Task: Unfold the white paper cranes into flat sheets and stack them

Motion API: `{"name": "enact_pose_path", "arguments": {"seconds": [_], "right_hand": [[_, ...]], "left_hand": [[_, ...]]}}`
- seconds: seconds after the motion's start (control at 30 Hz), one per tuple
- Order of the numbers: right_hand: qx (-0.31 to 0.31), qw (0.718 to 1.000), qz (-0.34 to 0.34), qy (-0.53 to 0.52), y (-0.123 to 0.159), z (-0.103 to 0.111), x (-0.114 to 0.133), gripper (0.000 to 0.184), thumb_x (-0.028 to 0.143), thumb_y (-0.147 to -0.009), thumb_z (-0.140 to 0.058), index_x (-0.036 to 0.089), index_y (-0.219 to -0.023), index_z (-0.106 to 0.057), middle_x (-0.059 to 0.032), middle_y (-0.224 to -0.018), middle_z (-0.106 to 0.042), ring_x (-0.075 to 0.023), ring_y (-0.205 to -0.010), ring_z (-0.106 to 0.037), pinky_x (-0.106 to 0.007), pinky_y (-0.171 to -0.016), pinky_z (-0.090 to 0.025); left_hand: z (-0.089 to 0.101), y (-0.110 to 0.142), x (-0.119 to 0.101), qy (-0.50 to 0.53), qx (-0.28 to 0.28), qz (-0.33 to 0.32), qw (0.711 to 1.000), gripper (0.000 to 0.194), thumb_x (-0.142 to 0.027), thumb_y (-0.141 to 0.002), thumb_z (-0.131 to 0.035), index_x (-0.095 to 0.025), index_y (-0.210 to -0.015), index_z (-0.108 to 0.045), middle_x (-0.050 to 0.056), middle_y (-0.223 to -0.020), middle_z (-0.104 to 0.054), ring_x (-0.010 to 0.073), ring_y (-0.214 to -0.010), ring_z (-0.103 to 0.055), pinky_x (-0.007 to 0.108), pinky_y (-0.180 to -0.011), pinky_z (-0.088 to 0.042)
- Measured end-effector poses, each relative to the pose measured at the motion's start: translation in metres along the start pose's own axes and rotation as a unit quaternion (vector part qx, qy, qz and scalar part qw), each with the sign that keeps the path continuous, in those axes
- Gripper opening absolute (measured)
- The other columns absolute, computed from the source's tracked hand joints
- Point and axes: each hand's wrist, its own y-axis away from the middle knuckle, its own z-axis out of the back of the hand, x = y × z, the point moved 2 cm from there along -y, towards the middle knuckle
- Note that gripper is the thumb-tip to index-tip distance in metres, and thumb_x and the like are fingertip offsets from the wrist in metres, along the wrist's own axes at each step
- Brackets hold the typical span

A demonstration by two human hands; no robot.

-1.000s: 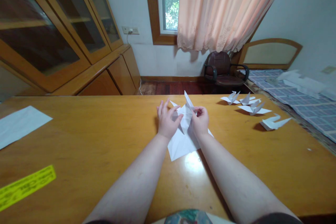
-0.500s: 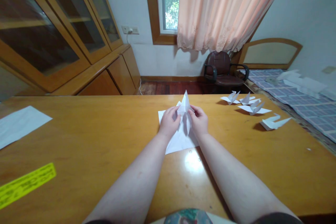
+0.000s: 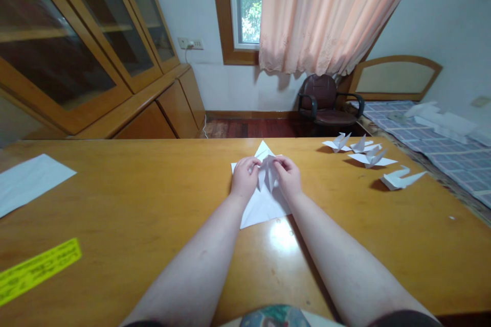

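Observation:
Between my hands is a folded white paper figure (image 3: 269,174), with narrow pointed flaps hanging down toward me. My left hand (image 3: 245,173) pinches its left side between thumb and fingers. On the other side, my right hand (image 3: 288,172) grips its right edge the same way. Under both hands a white paper sheet (image 3: 264,209) lies on the table, one corner pointing away from me. Fingers cover part of the figure's sides. Several finished paper cranes (image 3: 374,157) stand at the table's far right.
A wooden table (image 3: 153,189) spans the view. White paper (image 3: 32,181) lies at its left, above a yellow strip with writing (image 3: 40,270). Beyond the table are a glass-door cabinet (image 3: 126,82), a brown armchair (image 3: 324,99) and a bed (image 3: 433,135) at right.
The folded figure's upper point, which stood up between my hands, no longer rises there; the figure looks shorter and tilted. Both hands keep hold, nearly in the same place.

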Motion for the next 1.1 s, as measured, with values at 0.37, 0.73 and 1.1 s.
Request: {"name": "enact_pose_path", "arguments": {"seconds": [0.37,0.73,1.1], "right_hand": [[0.012,0.999,-0.041,-0.020,0.0066,-0.0025,0.0082,0.020,0.039,-0.072,-0.061,0.019,-0.069,-0.062,0.0008,-0.060,-0.058,-0.0131,-0.055,-0.051,-0.026,-0.054,-0.041],[0.028,1.000,-0.014,-0.004,0.0090,-0.0027,0.0071,0.021,0.040,-0.074,-0.059,0.020,-0.071,-0.062,0.0008,-0.061,-0.059,-0.0135,-0.055,-0.053,-0.027,-0.055,-0.043],[0.015,1.000,-0.025,0.002,0.0090,-0.0009,0.0082,0.024,0.040,-0.075,-0.059,0.019,-0.062,-0.058,0.0029,-0.051,-0.053,-0.0123,-0.050,-0.049,-0.025,-0.053,-0.039]], "left_hand": [[0.0021,0.0014,0.0051,0.014,-0.050,0.091,0.994,0.006,-0.016,-0.078,-0.049,-0.020,-0.080,-0.053,0.001,-0.086,-0.063,0.0167,-0.084,-0.057,0.029,-0.075,-0.043],[-0.0073,0.0026,-0.0019,-0.129,0.019,0.000,0.992,0.031,-0.029,-0.072,-0.063,-0.021,-0.101,-0.056,0.006,-0.100,-0.061,0.0220,-0.097,-0.053,0.034,-0.088,-0.039],[-0.0014,0.0013,0.0000,-0.043,-0.015,0.003,0.999,0.018,-0.016,-0.078,-0.052,-0.018,-0.096,-0.054,0.007,-0.095,-0.059,0.0194,-0.094,-0.055,0.033,-0.084,-0.044]]}}
